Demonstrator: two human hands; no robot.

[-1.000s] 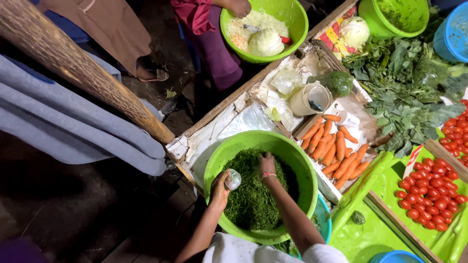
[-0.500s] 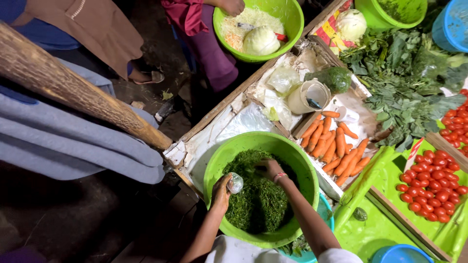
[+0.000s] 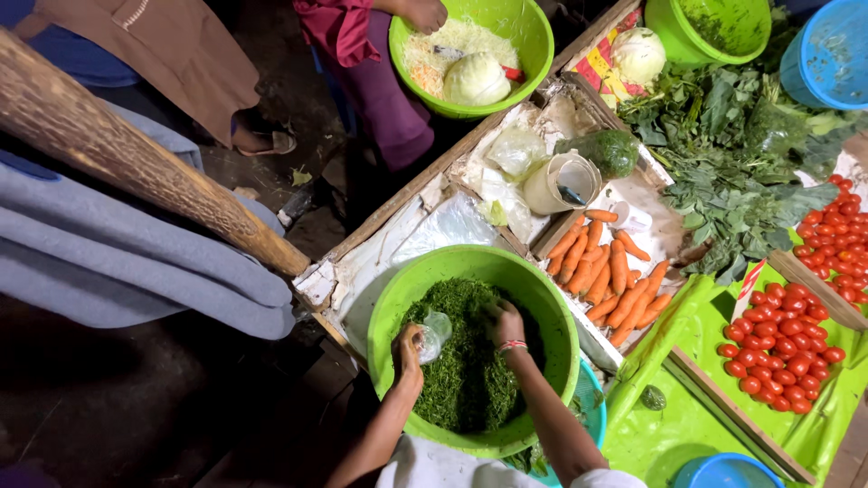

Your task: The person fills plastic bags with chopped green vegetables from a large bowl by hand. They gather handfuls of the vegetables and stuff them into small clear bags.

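A big green basin [image 3: 389, 298] in front of me holds a heap of finely chopped greens [image 3: 466, 370]. My left hand [image 3: 409, 348] is at the basin's left rim, closed on a small clear plastic bag [image 3: 436, 331] that hangs open over the greens. My right hand [image 3: 504, 323], with a beaded band at the wrist, is pressed down into the greens a little right of the bag, fingers curled among the shreds.
Carrots [image 3: 615, 280] lie piled right of the basin, tomatoes [image 3: 782, 348] further right on green sheeting. Leafy greens [image 3: 732, 154] and a cabbage [image 3: 637, 54] lie behind. Another person's hand [image 3: 425, 14] holds a second green basin [image 3: 533, 36] with a cabbage. A wooden pole [image 3: 136, 154] crosses at left.
My right hand has drawn back from the far side of the greens toward the bag. The left hand has shifted inward over the rim, and the bag now hangs more open.
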